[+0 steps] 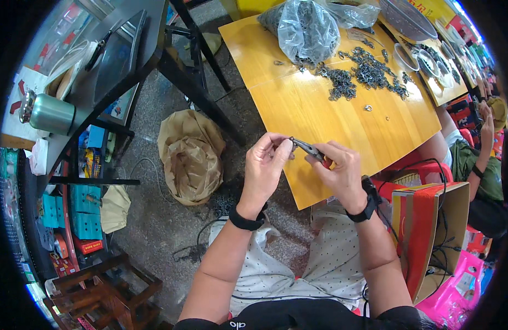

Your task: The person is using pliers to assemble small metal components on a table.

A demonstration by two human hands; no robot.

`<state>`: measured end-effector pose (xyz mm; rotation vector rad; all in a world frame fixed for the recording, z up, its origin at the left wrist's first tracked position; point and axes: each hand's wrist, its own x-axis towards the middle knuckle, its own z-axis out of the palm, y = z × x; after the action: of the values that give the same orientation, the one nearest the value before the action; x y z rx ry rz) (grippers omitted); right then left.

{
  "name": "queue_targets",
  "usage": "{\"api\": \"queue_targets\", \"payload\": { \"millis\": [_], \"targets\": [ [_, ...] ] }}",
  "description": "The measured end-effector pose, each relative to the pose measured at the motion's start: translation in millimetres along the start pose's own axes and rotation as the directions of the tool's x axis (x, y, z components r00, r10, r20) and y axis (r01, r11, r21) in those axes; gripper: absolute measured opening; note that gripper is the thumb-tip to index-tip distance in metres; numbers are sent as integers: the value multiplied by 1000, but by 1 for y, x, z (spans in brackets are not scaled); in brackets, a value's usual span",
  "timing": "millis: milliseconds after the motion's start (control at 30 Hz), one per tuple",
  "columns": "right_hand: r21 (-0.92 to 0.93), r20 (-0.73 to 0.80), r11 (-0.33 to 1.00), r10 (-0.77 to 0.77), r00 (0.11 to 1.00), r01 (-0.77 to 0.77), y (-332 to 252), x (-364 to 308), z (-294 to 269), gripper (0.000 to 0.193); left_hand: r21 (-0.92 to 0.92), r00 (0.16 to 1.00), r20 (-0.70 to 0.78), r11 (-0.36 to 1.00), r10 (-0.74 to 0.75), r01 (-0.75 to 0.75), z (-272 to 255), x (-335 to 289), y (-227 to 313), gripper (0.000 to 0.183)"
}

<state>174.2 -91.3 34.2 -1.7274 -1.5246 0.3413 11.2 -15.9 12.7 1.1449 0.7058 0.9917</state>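
Slanted pliers [307, 148], apparently at metal link [292, 139]

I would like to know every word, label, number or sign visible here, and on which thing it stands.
Black shirt: light lettering, not copied out here.
Red box, lower left: pale print, too small to read surely.
Yellow panel, upper right: characters, partly cut off.
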Motion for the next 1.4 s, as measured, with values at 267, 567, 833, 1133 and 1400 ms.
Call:
{"api": "queue_targets", "payload": {
  "millis": [267, 567, 833, 1133, 1400],
  "targets": [
    [482, 306, 754, 333, 892, -447, -6, -6, -1, 15, 51, 998, -66, 998, -18, 21, 3, 0, 0, 15],
    [481, 122, 858, 141, 983, -182, 7, 12, -7, 11, 578, 985, 162, 803, 59, -143, 12, -3, 9, 14],
    [254, 210, 967, -46, 977, -9, 7, 15, -23, 13, 609, 958, 270, 752, 102, -252, 14, -3, 5, 13],
    [738, 58, 643, 244, 968, -206, -3, 5, 5, 14, 392, 986, 159, 920, -57, -10, 20, -6, -1, 15],
    [816, 22, 535, 348, 937, -218, -4, -3, 16, 17, 481, 978, 210, 870, 7, -110, 19, -4, 9, 18]
  ]
}}
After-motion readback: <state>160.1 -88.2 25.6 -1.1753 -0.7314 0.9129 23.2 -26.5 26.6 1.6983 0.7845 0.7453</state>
